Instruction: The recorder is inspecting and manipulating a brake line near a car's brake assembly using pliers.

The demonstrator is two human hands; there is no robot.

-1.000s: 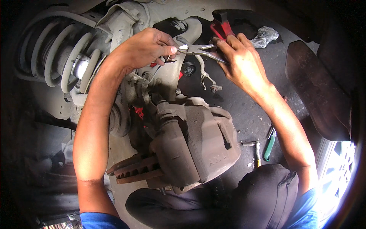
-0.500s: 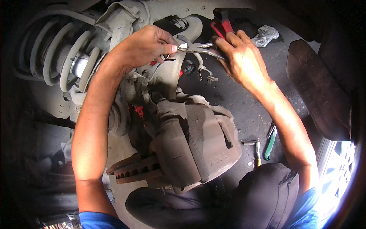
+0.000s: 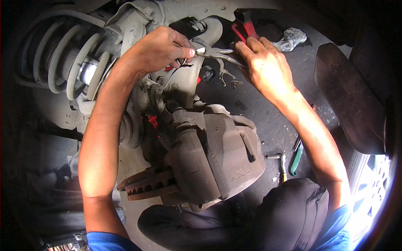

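My left hand (image 3: 167, 50) pinches a small light piece (image 3: 200, 51) with a thin wire, at the jaws of metal pliers. My right hand (image 3: 264, 67) grips the pliers (image 3: 228, 56) by their handles, just behind a red and black object (image 3: 243, 27). Both hands are above a pale suspension arm (image 3: 213, 29) and a bracket (image 3: 226, 77). The brake caliper (image 3: 217, 154) and the edge of its disc (image 3: 150, 188) sit below them. What exactly my left fingertips hold is partly hidden.
A coil spring with strut (image 3: 71, 67) is at upper left. On the dark floor (image 3: 280, 125) lie a ratchet (image 3: 282, 165), a green-handled tool (image 3: 296, 161) and crumpled clear plastic (image 3: 291, 39). A dark panel (image 3: 347, 96) stands at right, above a wheel (image 3: 368, 188). My bent knee (image 3: 289, 209) is below.
My hands and the pliers have shifted slightly upward over the last second. The grips look much the same, and the parts around them have not visibly moved.
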